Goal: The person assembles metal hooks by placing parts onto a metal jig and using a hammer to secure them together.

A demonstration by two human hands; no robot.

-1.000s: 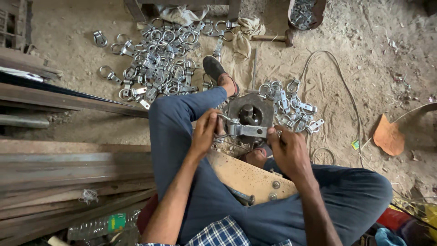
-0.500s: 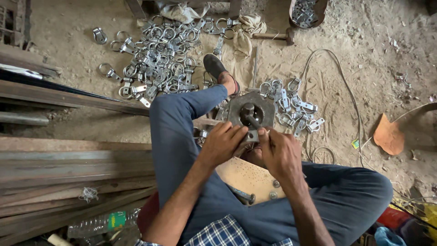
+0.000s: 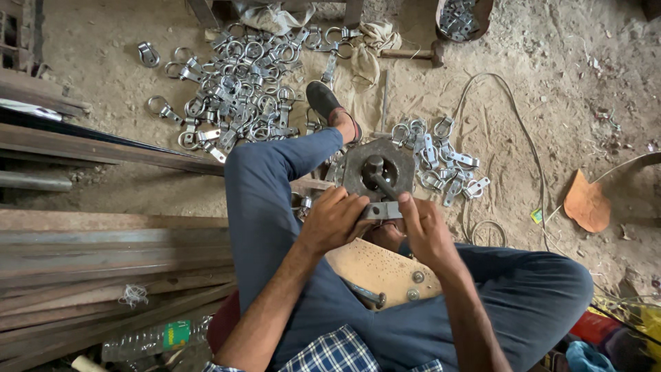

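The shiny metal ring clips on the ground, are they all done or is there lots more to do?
A big pile of ring clips lies past the person's foot, and a smaller pile lies beside the metal block; which pile is finished I cannot tell. Right now the left hand and right hand hold one flat metal piece at the block.

both hands [image 3: 379,224] on metal clamp [image 3: 383,210]

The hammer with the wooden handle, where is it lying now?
In the head view the hammer lies on the dirt floor near the top edge, right of the crumpled cloth and left of the bowl of metal clamps.
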